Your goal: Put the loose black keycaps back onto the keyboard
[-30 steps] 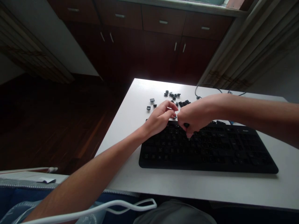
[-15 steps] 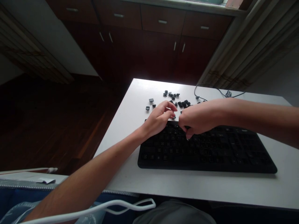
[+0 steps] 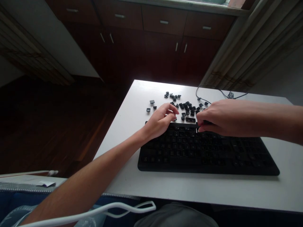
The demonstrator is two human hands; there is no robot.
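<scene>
A black keyboard lies on the white table, with many of its key positions showing as small sockets. My right hand is closed, fingers pinched over the keyboard's top edge. A small tool with a shiny metal tip pokes out below its fingertips; the rest is hidden in the hand. My left hand rests over the keyboard's upper left corner, fingers loosely curled, a gap between thumb and index finger. A dark keycap is by its thumb tip. Loose black keycaps are scattered just behind the keyboard.
The white table ends on the left above a dark wooden floor. A black cable loops at the back right. Two lighter keycaps, one of them a grey keycap, lie left of the pile. A white bent rod crosses the front.
My right hand has moved right and slightly up, from the keyboard's middle keys to its top edge, uncovering more keycaps and a long black key. My left hand stays nearly still.
</scene>
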